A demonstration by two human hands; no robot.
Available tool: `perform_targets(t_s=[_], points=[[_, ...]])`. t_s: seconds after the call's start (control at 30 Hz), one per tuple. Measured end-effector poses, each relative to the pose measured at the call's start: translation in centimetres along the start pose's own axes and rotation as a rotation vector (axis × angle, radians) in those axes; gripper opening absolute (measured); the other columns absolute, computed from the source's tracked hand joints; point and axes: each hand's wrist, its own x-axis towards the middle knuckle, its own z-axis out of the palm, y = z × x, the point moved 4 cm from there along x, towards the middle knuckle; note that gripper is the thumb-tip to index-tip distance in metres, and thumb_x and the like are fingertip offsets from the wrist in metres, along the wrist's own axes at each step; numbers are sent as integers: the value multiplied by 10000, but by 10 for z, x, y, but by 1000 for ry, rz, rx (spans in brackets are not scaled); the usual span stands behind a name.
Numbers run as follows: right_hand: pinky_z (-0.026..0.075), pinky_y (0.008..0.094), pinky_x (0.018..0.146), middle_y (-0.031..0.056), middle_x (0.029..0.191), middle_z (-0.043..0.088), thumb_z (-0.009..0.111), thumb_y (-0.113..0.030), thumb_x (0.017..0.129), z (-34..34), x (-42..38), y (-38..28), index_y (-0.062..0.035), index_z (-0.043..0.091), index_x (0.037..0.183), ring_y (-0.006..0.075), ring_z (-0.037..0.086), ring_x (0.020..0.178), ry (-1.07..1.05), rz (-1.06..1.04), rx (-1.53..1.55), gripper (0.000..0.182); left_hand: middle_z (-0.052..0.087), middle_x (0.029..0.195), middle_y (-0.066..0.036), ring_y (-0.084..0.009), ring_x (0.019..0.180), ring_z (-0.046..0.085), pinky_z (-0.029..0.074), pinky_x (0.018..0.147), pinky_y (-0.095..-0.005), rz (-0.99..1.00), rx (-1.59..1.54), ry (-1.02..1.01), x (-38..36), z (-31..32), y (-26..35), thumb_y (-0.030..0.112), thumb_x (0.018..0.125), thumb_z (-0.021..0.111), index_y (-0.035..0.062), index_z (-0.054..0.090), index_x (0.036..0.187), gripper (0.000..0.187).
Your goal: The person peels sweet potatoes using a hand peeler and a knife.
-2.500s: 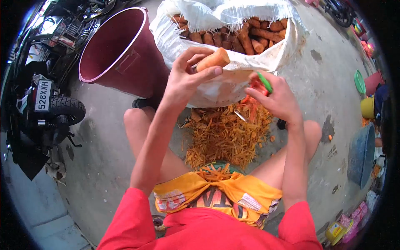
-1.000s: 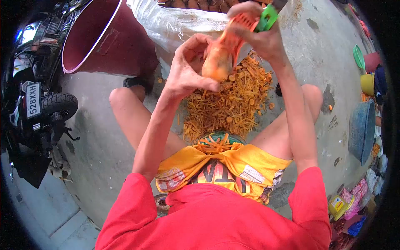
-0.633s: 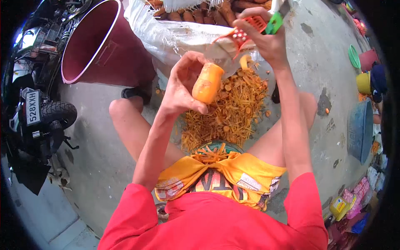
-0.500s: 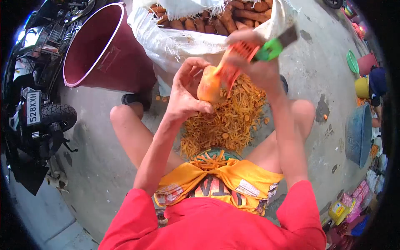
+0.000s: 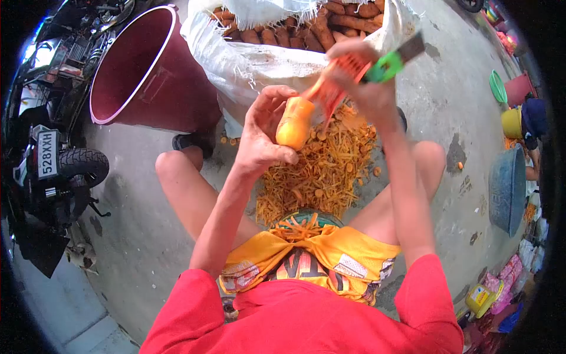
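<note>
My left hand (image 5: pixel 264 131) is wrapped round a peeled orange carrot (image 5: pixel 295 124), held roughly upright over the pile. Closed round a red slotted peeler (image 5: pixel 335 88), my right hand (image 5: pixel 368 88) is just right of the carrot and blurred by motion. A green-handled knife (image 5: pixel 386 66) with a dark blade also sticks out from that hand. Below both hands lies a heap of orange peelings (image 5: pixel 318 171) on the floor. More strips rest on a green container (image 5: pixel 324 219) between my legs.
A white sack (image 5: pixel 253 65) of unpeeled carrots (image 5: pixel 306 35) stands ahead. The big maroon bucket (image 5: pixel 183 88) is at its left, a motorcycle (image 5: pixel 76 162) at far left. On the right are a blue-grey basin (image 5: pixel 507 192), a yellow container (image 5: pixel 480 299) and part of another person (image 5: pixel 532 165).
The carrot in my left hand has tilted more upright and shows a smoother top. The peeler and knife have shifted slightly right with my right hand.
</note>
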Motion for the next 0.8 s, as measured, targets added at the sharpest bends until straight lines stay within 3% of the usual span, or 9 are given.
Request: perform_targets(t_s=[0.03,0.2,0.3,0.37,0.43,0.47,0.6,0.73,0.8], points=[[556,220,756,10,998,718,867,-122,853,15,-7,-15,-11,707,1066,64,672,868,-74,-149,-82,288,579,1278,-21,-157,1219,576,459,1066,-329,-8,-25,75,-1,1,-3,259,469,1077,71,510,1343,1058],[545,261,854,9,974,719,893,-120,825,-19,3,30,-36,708,1045,77,658,954,123,179,131,299,572,1286,-15,-158,1236,562,429,1101,-329,-38,20,40,-4,-3,-1,202,513,1058,72,511,1337,997],[553,221,729,6,939,714,855,-93,861,13,-7,-10,-26,705,1021,58,665,834,19,-90,6,229,577,1285,-15,-158,1238,564,430,1105,-328,-43,-13,93,0,-2,-3,186,511,1056,73,513,1323,984],[558,224,728,2,930,712,866,-102,850,6,-5,-4,-29,705,1014,62,671,839,-69,-62,5,241,579,1297,-19,-161,1245,563,429,1112,-335,-11,-4,-18,2,-5,-2,182,506,1057,79,514,1307,973],[548,267,820,34,992,714,883,-129,838,-20,4,21,-36,692,1073,101,676,906,74,116,-1,317,574,1292,-17,-161,1243,559,429,1115,-339,-22,23,-50,-4,-2,-1,170,513,1054,78,510,1292,954],[545,264,827,-2,933,714,901,-123,814,-25,5,25,-30,706,996,73,665,922,162,150,129,282,575,1265,-20,-159,1221,568,438,1103,-339,-35,-9,1,-4,1,-2,183,512,1057,76,506,1281,952],[567,245,774,4,936,713,862,-76,843,13,-11,-19,-28,706,1014,64,674,879,-41,-14,-31,236,565,1232,-26,-149,1188,562,444,1087,-331,-24,45,-31,2,4,-3,220,508,1065,80,493,1278,970],[549,264,831,4,964,719,900,-111,809,-20,5,15,-41,713,986,73,669,914,164,201,119,266,562,1255,-19,-144,1213,558,439,1091,-329,-16,-13,-77,-4,5,-5,243,518,1062,72,486,1308,992],[549,246,781,2,937,718,880,-95,830,0,-2,-3,-38,714,992,64,668,878,110,49,63,239,565,1272,-21,-149,1228,558,437,1095,-329,-16,-39,20,0,17,-5,253,519,1061,70,488,1323,1004]])
